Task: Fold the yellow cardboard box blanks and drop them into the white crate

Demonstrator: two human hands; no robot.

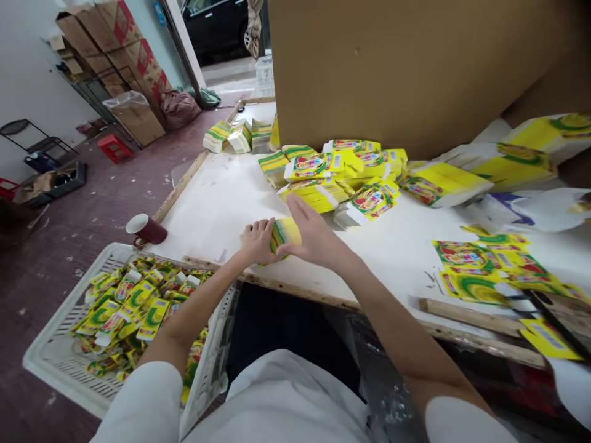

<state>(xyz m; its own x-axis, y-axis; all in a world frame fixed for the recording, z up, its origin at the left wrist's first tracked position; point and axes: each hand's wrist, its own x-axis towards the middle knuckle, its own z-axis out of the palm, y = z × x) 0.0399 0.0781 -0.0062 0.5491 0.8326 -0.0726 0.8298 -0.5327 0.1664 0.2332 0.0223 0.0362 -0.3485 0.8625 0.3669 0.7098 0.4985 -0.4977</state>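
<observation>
Near the table's front edge, a stack of flat yellow-green cartons (285, 232) stands between my two hands. My left hand (258, 241) is wrapped over the stack's left side, its fingers bent around it. My right hand (310, 232) is at the right side, palm facing the stack, fingers stretched up and slightly blurred, thumb near its lower edge. Just beyond my hands lies a heap of bundled flat cartons (318, 194). One loose bundle (369, 202) leans at the heap's right side.
A white crate (60, 351) full of folded small boxes stands at lower left. A maroon mug (150, 229) sits on the table's left corner. A large cardboard sheet (392, 67) rises behind the heap. At right lie flat cartons (480, 264) and a wooden strip (468, 315).
</observation>
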